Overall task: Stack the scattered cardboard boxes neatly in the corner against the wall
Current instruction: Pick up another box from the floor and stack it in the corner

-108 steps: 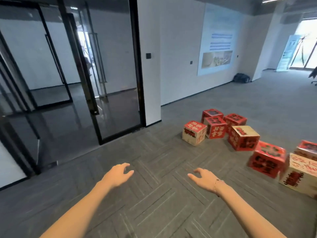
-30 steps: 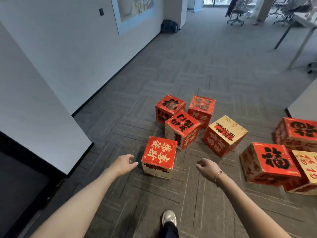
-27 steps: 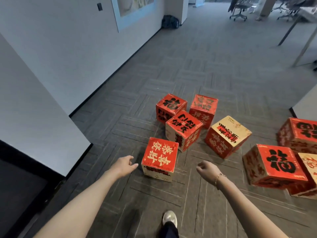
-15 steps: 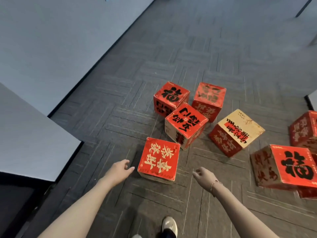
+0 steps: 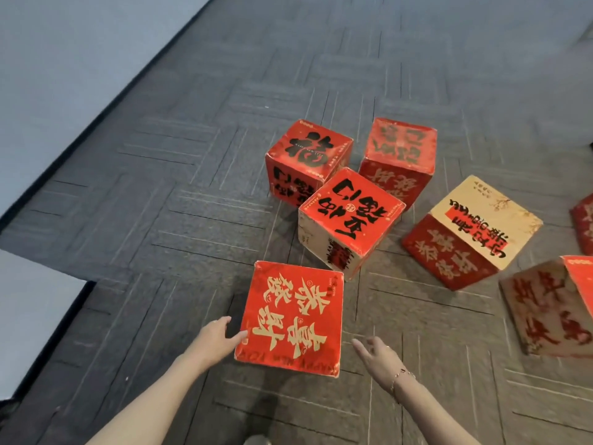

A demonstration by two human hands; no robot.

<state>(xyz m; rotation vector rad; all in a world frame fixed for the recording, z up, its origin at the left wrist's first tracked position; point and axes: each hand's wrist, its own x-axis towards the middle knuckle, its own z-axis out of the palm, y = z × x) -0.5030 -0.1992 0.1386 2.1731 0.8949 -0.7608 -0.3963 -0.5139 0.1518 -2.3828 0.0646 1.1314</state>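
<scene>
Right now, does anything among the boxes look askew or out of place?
Yes. The red cardboard boxes lie scattered at mixed angles on the grey carpet; none is stacked. The cream-topped red box sits skewed, and the black-lettered red box crowds its neighbours.

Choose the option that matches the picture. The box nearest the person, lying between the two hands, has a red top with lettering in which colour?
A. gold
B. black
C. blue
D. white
A: the nearest box, flanked by the left hand and the right hand, carries gold characters on its red top, while the box behind it has black ones.
</scene>
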